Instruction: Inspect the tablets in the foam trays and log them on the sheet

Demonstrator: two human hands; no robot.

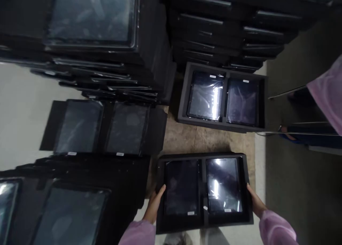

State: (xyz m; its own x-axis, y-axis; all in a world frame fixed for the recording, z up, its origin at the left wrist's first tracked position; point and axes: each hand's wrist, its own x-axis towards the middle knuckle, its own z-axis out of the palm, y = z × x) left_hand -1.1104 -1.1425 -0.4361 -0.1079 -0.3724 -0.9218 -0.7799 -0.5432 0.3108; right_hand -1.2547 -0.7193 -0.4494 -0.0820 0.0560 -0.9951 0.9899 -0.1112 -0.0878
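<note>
A black foam tray [204, 202] lies in front of me, with two flat dark screen panels in its compartments. The left panel [182, 188] is dark, while the right panel [223, 184] reflects bright light; each has a small white label near its lower edge. My left hand [154, 205] grips the tray's left end, thumb on the rim. At the opposite end, my right hand [255, 201] holds the side wall. Most fingers of both hands are hidden beneath or behind the tray.
Beyond it, a similar tray [184, 95] holds two film-covered panels on a worn brown board [187, 136]. Tall stacks of black trays stand at the back left [149, 52], back right [227, 34] and lower left [125, 188]. A pink sleeve [330, 91] enters at right.
</note>
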